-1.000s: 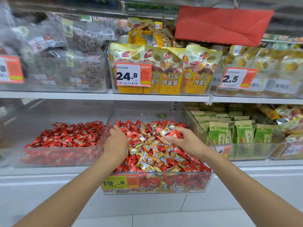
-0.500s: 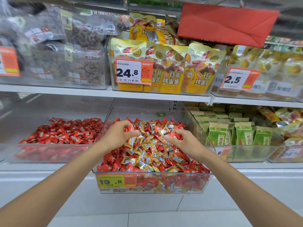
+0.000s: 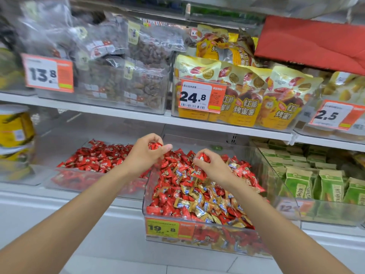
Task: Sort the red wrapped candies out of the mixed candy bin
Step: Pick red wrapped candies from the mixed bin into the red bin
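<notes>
Alongside mixed bin (image 3: 217, 239): red candy tray (image 3: 88, 179) left, green packets (image 3: 296, 182) right.

The left grip (image 3: 144, 153) has lifted off the mixed pile toward the clear plastic bin's (image 3: 263, 155) 10 o'clock corner, pinching a red wrapped candy (image 3: 155, 145). The right grip (image 3: 214, 168) has raised a second red wrapped candy (image 3: 203, 157).

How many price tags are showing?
5: three on the upper shelf, 13.8, 24.8, 2.5; below, 19.8 on the candy bin, a blurred tag at right. Others may be hidden.
</notes>
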`<state>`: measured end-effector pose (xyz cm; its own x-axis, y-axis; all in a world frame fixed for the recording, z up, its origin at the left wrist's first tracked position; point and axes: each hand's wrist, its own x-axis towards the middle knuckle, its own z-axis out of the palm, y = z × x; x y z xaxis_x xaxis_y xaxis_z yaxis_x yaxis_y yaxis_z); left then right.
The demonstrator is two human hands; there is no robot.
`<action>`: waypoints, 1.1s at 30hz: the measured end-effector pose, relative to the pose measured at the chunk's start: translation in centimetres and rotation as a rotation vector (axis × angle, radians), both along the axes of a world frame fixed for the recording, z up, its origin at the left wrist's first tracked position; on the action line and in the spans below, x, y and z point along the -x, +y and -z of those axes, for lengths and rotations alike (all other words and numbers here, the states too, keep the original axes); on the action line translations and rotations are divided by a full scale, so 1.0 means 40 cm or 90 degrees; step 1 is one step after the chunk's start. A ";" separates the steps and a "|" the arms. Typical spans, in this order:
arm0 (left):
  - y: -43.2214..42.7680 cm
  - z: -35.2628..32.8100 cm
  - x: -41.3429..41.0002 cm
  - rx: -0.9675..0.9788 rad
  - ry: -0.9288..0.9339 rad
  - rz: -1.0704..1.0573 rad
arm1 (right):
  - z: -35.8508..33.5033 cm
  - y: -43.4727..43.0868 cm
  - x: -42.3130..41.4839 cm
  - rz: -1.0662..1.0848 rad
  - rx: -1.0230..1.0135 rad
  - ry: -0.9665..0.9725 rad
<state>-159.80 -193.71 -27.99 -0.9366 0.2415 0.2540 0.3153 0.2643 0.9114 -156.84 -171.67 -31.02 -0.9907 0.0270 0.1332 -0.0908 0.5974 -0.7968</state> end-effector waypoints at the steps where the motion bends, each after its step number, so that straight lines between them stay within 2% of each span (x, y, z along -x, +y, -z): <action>1: -0.010 0.007 0.010 -0.028 -0.028 -0.018 | 0.010 -0.006 0.016 -0.007 -0.038 -0.005; 6: -0.048 0.033 0.033 -0.079 -0.159 -0.040 | 0.073 -0.034 0.085 -0.071 -0.203 -0.103; 10: -0.052 0.030 0.027 -0.074 -0.179 -0.017 | 0.104 -0.057 0.119 -0.136 -0.230 -0.204; 12: -0.052 0.024 0.018 -0.067 -0.172 -0.010 | 0.111 -0.071 0.120 -0.157 -0.286 -0.187; 19: -0.049 0.007 -0.009 -0.018 -0.127 -0.015 | 0.065 -0.058 0.089 -0.130 -0.123 -0.078; 24: -0.023 -0.016 -0.026 -0.013 -0.090 0.011 | -0.013 -0.008 0.031 -0.081 0.034 -0.106; 28: 0.025 -0.028 -0.053 0.000 -0.083 0.066 | -0.042 0.045 -0.027 -0.064 0.077 -0.108; 33: 0.122 -0.002 -0.076 0.187 -0.049 0.132 | -0.059 0.114 -0.090 -0.025 0.134 -0.084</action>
